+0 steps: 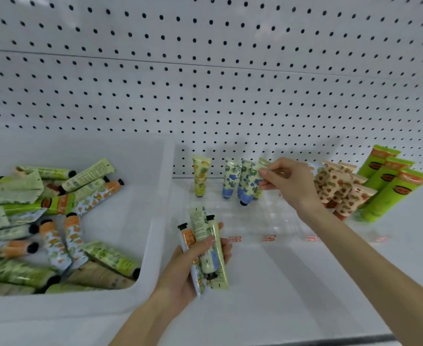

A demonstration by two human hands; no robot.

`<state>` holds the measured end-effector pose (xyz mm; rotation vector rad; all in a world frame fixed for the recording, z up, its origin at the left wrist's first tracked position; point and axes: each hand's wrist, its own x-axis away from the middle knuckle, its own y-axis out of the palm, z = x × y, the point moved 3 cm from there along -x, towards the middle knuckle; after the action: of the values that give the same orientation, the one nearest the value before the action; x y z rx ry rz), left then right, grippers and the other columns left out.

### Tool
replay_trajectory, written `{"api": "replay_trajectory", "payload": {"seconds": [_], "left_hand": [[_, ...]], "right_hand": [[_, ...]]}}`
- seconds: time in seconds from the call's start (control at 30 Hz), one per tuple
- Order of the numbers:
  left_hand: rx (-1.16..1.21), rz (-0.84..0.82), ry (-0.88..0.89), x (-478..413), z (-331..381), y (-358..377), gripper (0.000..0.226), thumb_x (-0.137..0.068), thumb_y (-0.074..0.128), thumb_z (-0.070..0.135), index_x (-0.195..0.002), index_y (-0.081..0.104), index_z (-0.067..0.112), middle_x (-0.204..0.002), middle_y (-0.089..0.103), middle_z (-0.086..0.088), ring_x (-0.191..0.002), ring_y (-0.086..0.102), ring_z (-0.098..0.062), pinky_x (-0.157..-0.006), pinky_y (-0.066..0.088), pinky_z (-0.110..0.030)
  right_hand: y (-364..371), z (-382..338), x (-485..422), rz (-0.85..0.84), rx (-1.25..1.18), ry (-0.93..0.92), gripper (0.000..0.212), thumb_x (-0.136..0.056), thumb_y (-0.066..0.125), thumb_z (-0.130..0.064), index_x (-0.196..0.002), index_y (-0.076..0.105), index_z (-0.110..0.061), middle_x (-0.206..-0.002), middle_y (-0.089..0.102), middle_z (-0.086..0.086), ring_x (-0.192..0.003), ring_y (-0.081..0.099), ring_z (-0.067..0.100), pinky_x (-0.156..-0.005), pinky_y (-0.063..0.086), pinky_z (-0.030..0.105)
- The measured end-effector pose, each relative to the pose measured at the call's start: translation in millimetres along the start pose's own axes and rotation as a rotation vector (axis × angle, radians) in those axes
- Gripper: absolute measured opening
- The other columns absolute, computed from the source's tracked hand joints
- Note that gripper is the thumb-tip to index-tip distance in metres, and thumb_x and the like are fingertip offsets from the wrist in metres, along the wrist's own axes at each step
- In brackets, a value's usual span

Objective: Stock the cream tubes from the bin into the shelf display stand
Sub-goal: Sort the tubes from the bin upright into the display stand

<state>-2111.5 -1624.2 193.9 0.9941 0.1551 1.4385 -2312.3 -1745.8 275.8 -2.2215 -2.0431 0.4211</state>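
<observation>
A white bin [153,236] on the left holds several loose cream tubes [63,221], lying every way. My left hand [193,268] grips a bunch of tubes [206,248] in front of the stand, caps pointing both up and down. A clear display stand [260,216] sits on the shelf. In it stand a yellow-patterned tube [201,174] and two blue-flowered tubes [230,181], caps down. My right hand [287,181] pinches the crimped top of a green-patterned tube [259,181] right beside the blue ones, in the stand's back row.
Red-patterned tubes [340,188] and taller green tubes [390,181] stand upright at the right of the stand. A white pegboard wall [205,83] backs the shelf. Small red labels [269,238] run along the stand's front edge.
</observation>
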Motion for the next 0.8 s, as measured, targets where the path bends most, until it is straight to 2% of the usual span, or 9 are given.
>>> {"api": "replay_trajectory", "payload": {"seconds": [0.13,0.3,0.47,0.63,0.7,0.8], "left_hand": [[0.011,-0.017,-0.014,0.5,0.3,1.2,0.037,-0.075,0.074,0.010,-0.113,0.071,0.008,-0.106,0.069,-0.022,-0.093,0.069,-0.030,-0.091,0.054,-0.040],[0.022,0.004,-0.024,-2.0,-1.7,-1.7,0.046,-0.074,0.070,0.008,-0.120,0.065,0.004,-0.109,0.067,-0.026,-0.094,0.068,-0.034,-0.086,0.056,-0.042],[0.003,-0.022,-0.037,-3.4,-2.8,-2.8,0.038,-0.077,0.071,0.006,-0.114,0.069,0.005,-0.109,0.068,-0.026,-0.097,0.068,-0.034,-0.089,0.054,-0.042],[-0.021,-0.044,-0.015,-3.1,-2.6,-1.1,0.036,-0.074,0.064,0.010,-0.109,0.072,0.009,-0.106,0.069,-0.024,-0.097,0.069,-0.032,-0.091,0.053,-0.040],[-0.024,-0.057,-0.012,-2.8,-2.4,0.1,0.035,-0.075,0.063,0.010,-0.109,0.072,0.010,-0.106,0.070,-0.023,-0.097,0.069,-0.031,-0.091,0.053,-0.040],[-0.015,-0.075,-0.015,-0.4,-2.0,2.2,0.034,-0.075,0.063,0.011,-0.108,0.072,0.010,-0.107,0.070,-0.023,-0.097,0.069,-0.031,-0.090,0.053,-0.039]], "right_hand": [[10.0,5.8,-1.4,-0.048,0.069,-0.028,0.008,-0.084,0.068,-0.002,-0.084,0.065,0.006,-0.068,0.065,0.013,-0.056,0.068,0.013,-0.058,0.057,0.021],[13.4,10.2,-1.6,-0.070,0.159,-0.042,0.007,-0.083,0.070,-0.007,-0.083,0.065,-0.002,-0.067,0.068,0.007,-0.057,0.069,0.016,-0.059,0.059,0.025],[17.2,10.4,2.2,-0.121,0.207,-0.043,0.015,-0.081,0.071,-0.004,-0.092,0.061,-0.004,-0.070,0.066,0.011,-0.051,0.065,0.004,-0.053,0.051,0.012],[17.7,11.0,2.9,-0.121,0.233,-0.053,0.016,-0.081,0.072,-0.005,-0.093,0.061,-0.006,-0.074,0.065,0.012,-0.052,0.065,0.003,-0.053,0.050,0.010],[16.5,10.1,3.7,-0.119,0.263,-0.052,0.021,-0.080,0.073,-0.008,-0.098,0.062,-0.006,-0.081,0.066,0.012,-0.055,0.066,0.005,-0.055,0.052,0.013],[7.6,3.6,9.9,-0.064,0.357,-0.077,0.027,-0.080,0.075,-0.020,-0.103,0.061,-0.015,-0.089,0.064,0.003,-0.059,0.067,0.012,-0.060,0.058,0.024]]}}
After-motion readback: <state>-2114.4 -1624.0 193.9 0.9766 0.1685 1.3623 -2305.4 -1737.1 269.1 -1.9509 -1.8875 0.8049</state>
